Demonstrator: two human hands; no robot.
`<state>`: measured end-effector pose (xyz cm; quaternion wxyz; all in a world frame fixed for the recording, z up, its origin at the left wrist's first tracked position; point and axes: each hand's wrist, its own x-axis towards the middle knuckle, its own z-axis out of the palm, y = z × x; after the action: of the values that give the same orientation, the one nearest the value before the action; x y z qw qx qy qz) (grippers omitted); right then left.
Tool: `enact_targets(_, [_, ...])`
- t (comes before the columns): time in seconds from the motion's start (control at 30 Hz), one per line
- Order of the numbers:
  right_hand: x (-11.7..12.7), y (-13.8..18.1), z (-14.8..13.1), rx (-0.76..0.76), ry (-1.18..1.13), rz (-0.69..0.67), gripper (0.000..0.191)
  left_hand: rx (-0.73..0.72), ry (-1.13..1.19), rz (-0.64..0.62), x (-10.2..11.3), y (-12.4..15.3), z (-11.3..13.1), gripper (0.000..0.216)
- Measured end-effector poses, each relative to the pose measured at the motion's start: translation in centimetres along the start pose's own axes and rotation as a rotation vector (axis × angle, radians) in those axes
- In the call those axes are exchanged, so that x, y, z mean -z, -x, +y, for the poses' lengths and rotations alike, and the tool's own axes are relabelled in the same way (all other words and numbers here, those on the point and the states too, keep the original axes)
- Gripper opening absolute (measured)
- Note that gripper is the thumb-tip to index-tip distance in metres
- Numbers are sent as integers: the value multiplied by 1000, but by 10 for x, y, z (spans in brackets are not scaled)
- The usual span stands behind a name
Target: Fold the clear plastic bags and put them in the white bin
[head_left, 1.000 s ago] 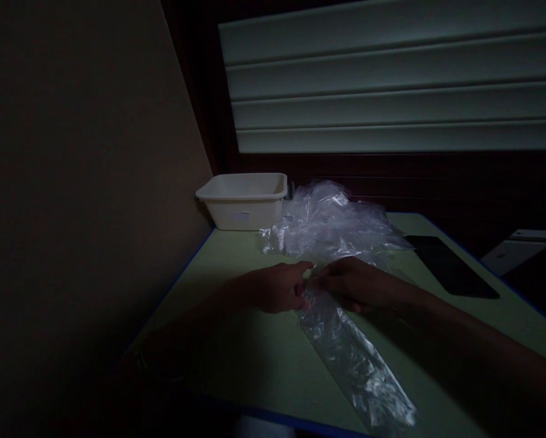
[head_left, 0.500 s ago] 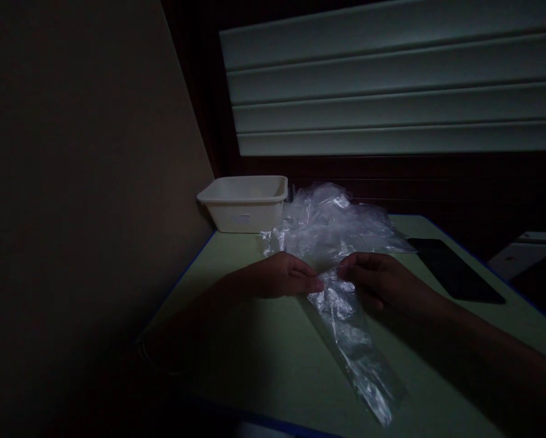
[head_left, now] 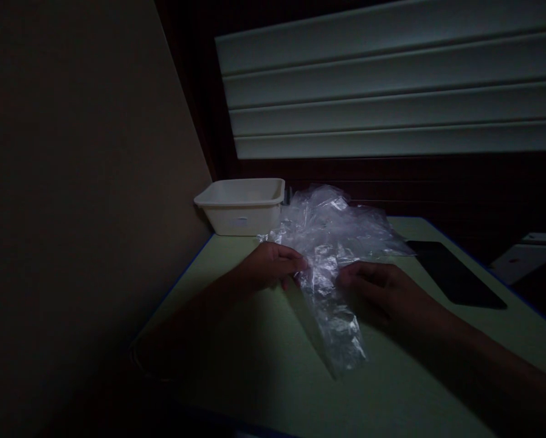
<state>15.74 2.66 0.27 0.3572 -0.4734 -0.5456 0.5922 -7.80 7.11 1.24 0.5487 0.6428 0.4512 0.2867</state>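
Observation:
A crinkled clear plastic bag (head_left: 330, 304) hangs and slants between my hands over the pale green table (head_left: 255, 340). My left hand (head_left: 273, 264) pinches its left edge between thumb and fingers. On the other side, my right hand (head_left: 377, 286) has its fingertips closed at the bag's right edge; the dim light blurs that contact a little. Just beyond both hands lies a loose heap of clear plastic bags (head_left: 346, 228), and the held bag's upper end overlaps it in view.
An off-white plastic basin (head_left: 241, 210) stands at the back left, near the wall. A dark flat tablet-like object (head_left: 455, 274) lies at the right. Beyond the right table edge is a pale device (head_left: 526, 258). White slats (head_left: 391, 79) are behind the table.
My hands have moved apart, the left one leftward and slightly up. The bag has spread wider between them, and its lower end has risen away from the near table edge.

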Motion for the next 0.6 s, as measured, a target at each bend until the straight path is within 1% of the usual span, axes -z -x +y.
enact_targets(0.2, [3,-4,6,25,74,82,24,-2,0,-2,2,2,1,26])
enact_targets(0.4, [3,-4,6,39,28,133,25,3,31,-13,2,4,7,22])
enact_targets(0.5, [2,-1,2,15,48,66,30,-18,86,6,2,5,10,19])
enact_targets(0.6, [1,0,-2,-9,138,-81,32,-47,112,22,3,6,12,20])
